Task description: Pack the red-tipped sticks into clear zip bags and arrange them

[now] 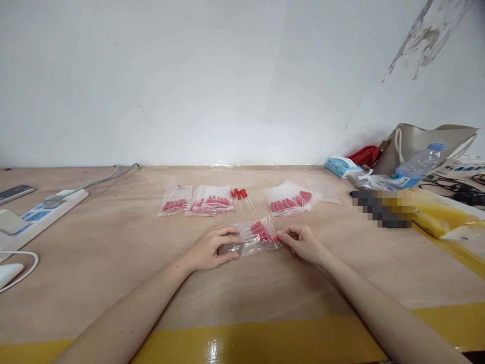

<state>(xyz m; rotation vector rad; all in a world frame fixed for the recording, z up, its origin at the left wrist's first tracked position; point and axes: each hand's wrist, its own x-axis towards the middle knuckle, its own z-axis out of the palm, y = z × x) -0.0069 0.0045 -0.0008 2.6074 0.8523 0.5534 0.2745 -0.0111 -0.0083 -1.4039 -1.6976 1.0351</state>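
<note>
A clear zip bag with several red-tipped thin sticks lies on the table in front of me, its red ends toward the right. My left hand rests at the bag's left end, thumb and fingers spread apart, fingertips touching the plastic. At the right end, the thumb and forefinger of my right hand pinch the bag's edge by the zip strip. Just behind lie a few loose red-tipped sticks. What the thin pale shafts are made of, I cannot tell.
More filled bags lie behind: one bag at left, overlapping bags beside it, a pile at right. A power strip and phone are far left. A yellow package, bottle and tissue pack stand right.
</note>
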